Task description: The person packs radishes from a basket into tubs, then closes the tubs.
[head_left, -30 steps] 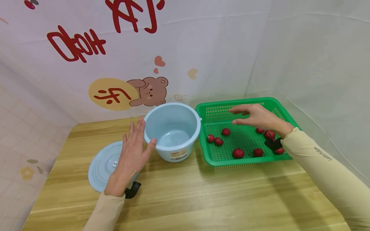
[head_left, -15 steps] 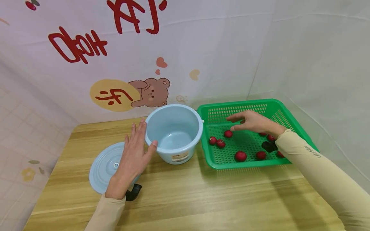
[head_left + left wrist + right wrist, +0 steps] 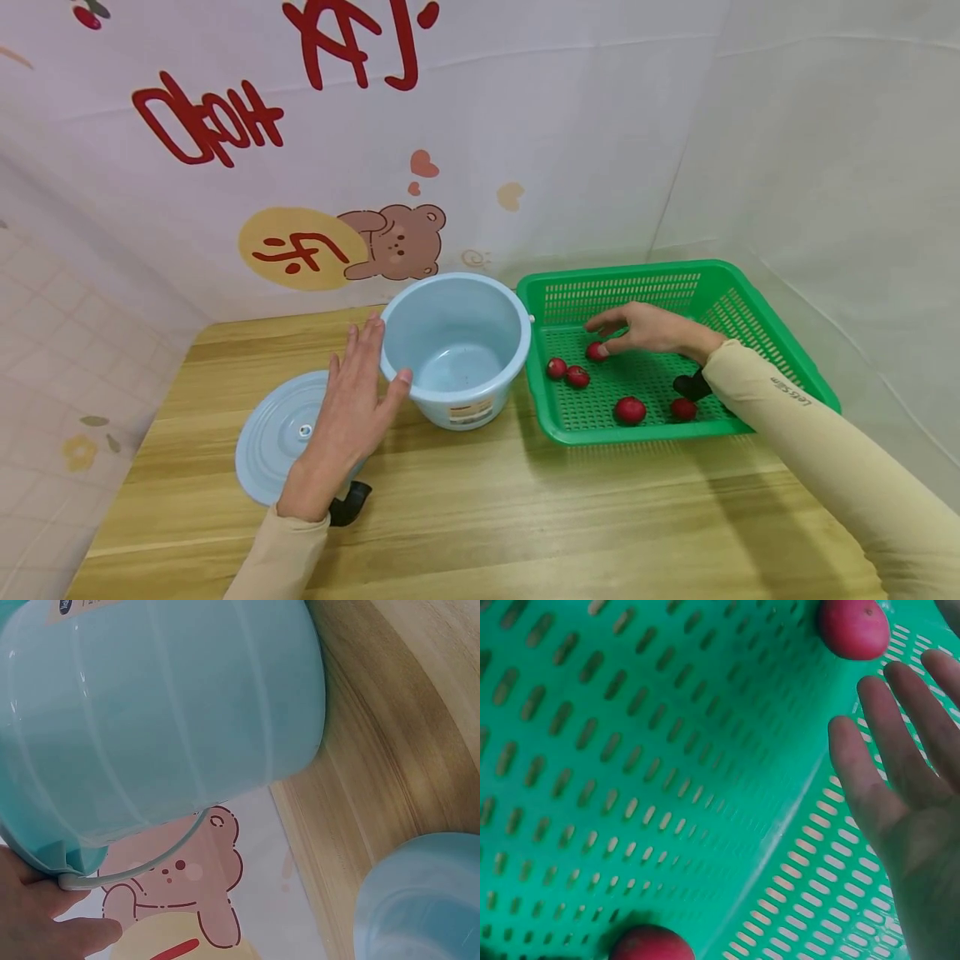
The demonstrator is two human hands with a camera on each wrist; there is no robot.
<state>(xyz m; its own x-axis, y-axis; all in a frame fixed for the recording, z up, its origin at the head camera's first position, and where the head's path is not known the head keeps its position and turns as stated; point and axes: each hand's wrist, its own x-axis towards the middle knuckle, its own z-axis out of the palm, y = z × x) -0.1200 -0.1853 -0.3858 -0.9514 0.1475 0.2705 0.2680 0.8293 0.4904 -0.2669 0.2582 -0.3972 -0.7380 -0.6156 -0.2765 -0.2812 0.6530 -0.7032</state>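
Note:
My right hand point(image 3: 648, 327) is low inside the green basket, its thumb tip right at a small round red radish point(image 3: 596, 351). In the right wrist view the fingers point(image 3: 907, 727) are extended, and that radish point(image 3: 855, 628) lies on the basket floor between them and the thumb. My left hand point(image 3: 352, 400) has its straight fingers at the left rim of a light blue bucket point(image 3: 420, 333). From the left wrist view, the fingers point(image 3: 90, 934) touch the bucket's rim beside its thin handle point(image 3: 172, 851). Nothing shows inside the bucket.
The green perforated basket point(image 3: 637, 268) stands right of the bucket. Several more radishes point(image 3: 630, 410) lie in it, some hidden under the right forearm. A blue lid point(image 3: 266, 433) lies on the wooden table point(image 3: 480, 517) beneath the left hand. A printed curtain hangs behind.
My right hand has come down into the basket, its thumb now reaching the radish. The left hand stays at the bucket's rim. The head view has shifted slightly.

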